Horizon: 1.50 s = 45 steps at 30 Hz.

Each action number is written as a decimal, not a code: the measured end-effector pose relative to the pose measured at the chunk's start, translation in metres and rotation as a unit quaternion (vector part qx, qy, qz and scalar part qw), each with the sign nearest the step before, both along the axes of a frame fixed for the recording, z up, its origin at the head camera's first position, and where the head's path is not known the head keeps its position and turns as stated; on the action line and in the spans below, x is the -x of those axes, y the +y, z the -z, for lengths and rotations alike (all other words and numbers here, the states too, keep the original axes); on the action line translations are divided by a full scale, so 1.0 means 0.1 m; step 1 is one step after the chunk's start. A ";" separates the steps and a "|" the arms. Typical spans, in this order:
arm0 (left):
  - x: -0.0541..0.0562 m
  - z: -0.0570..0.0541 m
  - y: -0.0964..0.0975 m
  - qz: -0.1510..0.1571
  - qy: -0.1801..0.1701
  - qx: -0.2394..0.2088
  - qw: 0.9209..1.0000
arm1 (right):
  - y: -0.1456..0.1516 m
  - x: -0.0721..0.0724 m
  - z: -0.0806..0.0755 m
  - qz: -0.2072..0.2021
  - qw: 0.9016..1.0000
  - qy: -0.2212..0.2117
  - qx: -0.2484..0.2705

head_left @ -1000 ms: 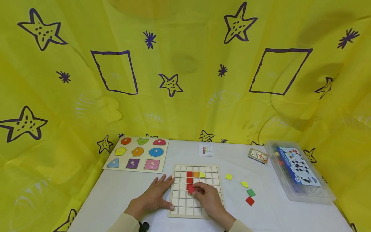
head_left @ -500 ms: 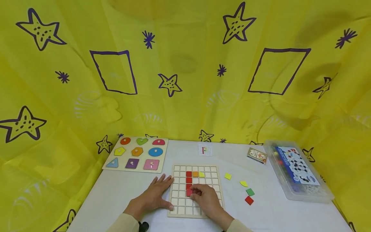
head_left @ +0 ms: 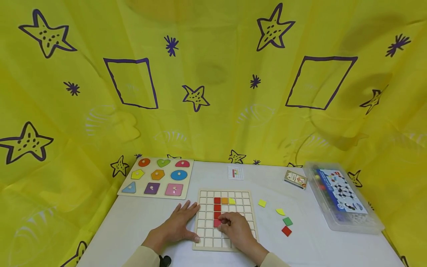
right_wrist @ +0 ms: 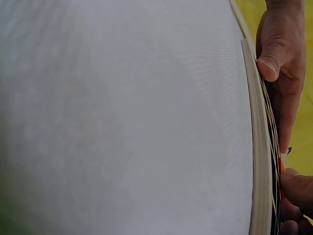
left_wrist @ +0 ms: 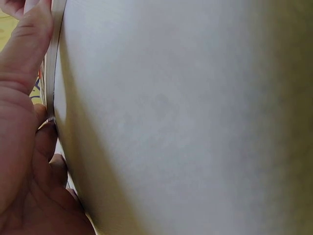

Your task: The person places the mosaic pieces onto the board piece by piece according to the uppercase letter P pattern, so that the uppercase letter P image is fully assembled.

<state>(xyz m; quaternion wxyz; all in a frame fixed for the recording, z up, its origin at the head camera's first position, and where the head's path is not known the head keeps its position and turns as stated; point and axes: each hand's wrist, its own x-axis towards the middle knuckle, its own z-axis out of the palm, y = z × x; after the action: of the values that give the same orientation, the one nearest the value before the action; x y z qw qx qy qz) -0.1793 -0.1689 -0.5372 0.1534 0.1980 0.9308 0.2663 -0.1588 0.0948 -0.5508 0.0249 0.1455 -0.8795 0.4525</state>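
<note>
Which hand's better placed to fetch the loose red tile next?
Right, likely: the loose red tile lies right of the grid board, nearer the right hand. The left hand rests at the board's left edge and would have to reach across.

Wide lane of bare white tablecloth (head_left: pixel 313 222) lay btwn loose flat yellow, green & red tiles (head_left: pixel 287 221) and clear plastic lidded box (head_left: pixel 357 227) at R. Narrower gap ran btwn tiles & pale wooden grid board (head_left: pixel 209 223). Spread L hand (head_left: pixel 178 224) blocked board's L edge; R hand (head_left: pixel 240 228) crossed its lower R squares. Past far edge, short gap ended at small white printed card (head_left: pixel 235 173).
</note>
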 end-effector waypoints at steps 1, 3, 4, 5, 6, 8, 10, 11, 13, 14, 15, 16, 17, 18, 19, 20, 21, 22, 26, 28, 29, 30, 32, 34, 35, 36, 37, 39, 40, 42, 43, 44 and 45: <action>0.00 0.00 0.00 -0.001 -0.001 0.000 1.000 | 0.00 0.00 0.00 -0.001 1.000 0.001 -0.002; 0.00 -0.01 0.00 -0.002 -0.002 -0.001 1.000 | 0.00 0.00 0.00 -0.002 1.000 0.003 -0.009; -0.01 -0.01 0.00 -0.003 -0.003 -0.001 1.000 | -0.01 0.00 0.00 -0.002 1.000 0.005 -0.015; -0.01 -0.01 0.00 -0.004 -0.004 -0.001 1.000 | -0.01 0.00 0.00 -0.003 1.000 0.006 -0.018; -0.01 -0.01 0.00 -0.004 -0.004 -0.001 1.000 | -0.01 0.00 0.00 -0.004 1.000 0.007 -0.022; -0.02 -0.01 0.00 -0.004 -0.004 -0.002 1.000 | -0.01 0.00 -0.01 -0.003 1.000 0.003 -0.021; -0.02 -0.02 0.00 -0.004 -0.004 -0.002 1.000 | -0.01 -0.01 -0.02 -0.001 1.000 -0.004 -0.008; -0.02 -0.02 0.00 -0.004 -0.004 -0.002 1.000 | -0.01 -0.01 -0.02 0.001 1.000 -0.012 0.001; -0.02 -0.03 0.00 -0.004 -0.003 -0.002 1.000 | 0.00 0.00 -0.03 0.006 0.999 -0.030 0.026; -0.02 -0.03 0.00 -0.003 -0.002 -0.002 1.000 | 0.01 0.00 -0.03 0.008 0.998 -0.038 0.039; -0.02 -0.03 -0.01 -0.003 -0.002 -0.002 1.000 | 0.02 0.00 -0.04 0.011 0.998 -0.045 0.052; -0.02 -0.03 -0.01 -0.003 -0.002 -0.002 1.000 | 0.03 0.01 -0.04 0.012 0.997 -0.051 0.063; -0.02 -0.03 -0.01 -0.003 -0.002 -0.001 1.000 | 0.04 0.02 -0.05 0.017 0.995 -0.060 0.074; -0.01 -0.03 -0.01 -0.004 -0.002 -0.002 1.000 | 0.05 0.03 -0.05 0.019 0.994 -0.064 0.083; -0.01 -0.03 -0.01 -0.006 -0.003 -0.001 1.000 | 0.06 0.03 -0.06 0.022 0.993 -0.068 0.092; -0.01 -0.03 -0.01 -0.008 -0.005 -0.001 1.000 | 0.07 0.04 -0.07 0.025 0.992 -0.070 0.098; -0.01 -0.03 -0.01 -0.010 -0.006 0.000 1.000 | 0.09 0.05 -0.08 0.028 0.991 -0.073 0.106; 0.00 -0.02 0.00 -0.012 -0.007 0.000 1.000 | 0.10 0.05 -0.08 0.032 0.991 -0.074 0.111; 0.00 -0.01 0.00 -0.012 -0.008 0.000 1.000 | 0.17 0.06 -0.15 0.051 0.988 -0.077 0.126; -0.01 -0.02 0.00 -0.009 -0.005 -0.002 1.000 | 0.22 0.06 -0.20 0.065 0.987 -0.081 0.124; -0.01 -0.03 0.01 -0.006 -0.003 -0.002 1.000 | 0.25 0.06 -0.22 0.071 0.987 -0.084 0.120; -0.02 -0.03 0.01 -0.004 -0.001 -0.003 1.000 | 0.28 0.07 -0.24 0.078 0.987 -0.083 0.115; -0.02 -0.04 0.01 -0.001 0.001 -0.003 1.000 | 0.36 0.07 -0.27 0.092 0.987 -0.083 0.103; -0.02 -0.03 0.01 -0.001 -0.001 -0.002 1.000 | 0.46 0.06 -0.29 0.106 0.987 -0.083 0.091; -0.02 -0.03 0.01 -0.001 -0.001 -0.002 1.000 | 0.51 0.06 -0.30 0.113 0.987 -0.080 0.084; -0.02 -0.03 0.01 -0.001 -0.002 -0.002 1.000 | 0.57 0.06 -0.31 0.119 0.986 -0.078 0.083; -0.02 -0.03 0.01 -0.002 -0.003 -0.002 1.000 | 0.63 0.05 -0.32 0.125 0.986 -0.076 0.079; -0.02 -0.02 0.01 0.000 -0.002 -0.002 1.000 | 0.76 0.03 -0.34 0.132 0.986 -0.069 0.074; -0.02 -0.02 0.00 0.000 -0.001 -0.001 1.000 | 0.83 0.02 -0.35 0.134 0.986 -0.062 0.072; -0.02 -0.02 0.00 0.001 0.001 -0.001 1.000 | 0.96 0.00 -0.35 0.136 0.988 -0.044 0.063; -0.02 -0.02 0.00 0.002 0.003 0.000 1.000 | 1.02 -0.02 -0.35 0.137 0.988 -0.037 0.056; -0.02 -0.02 0.00 0.002 0.003 0.000 1.000 | 1.08 -0.03 -0.35 0.139 0.989 -0.031 0.048; -0.02 -0.02 0.00 0.001 0.003 0.000 1.000 | 1.14 -0.04 -0.34 0.142 0.989 -0.028 0.042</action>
<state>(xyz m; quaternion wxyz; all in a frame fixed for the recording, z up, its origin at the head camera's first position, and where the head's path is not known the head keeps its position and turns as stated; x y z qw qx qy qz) -0.1776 -0.1685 -0.5351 0.1506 0.2001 0.9310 0.2655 -0.1544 0.2090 -0.5166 0.0709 0.0051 -0.8720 0.4844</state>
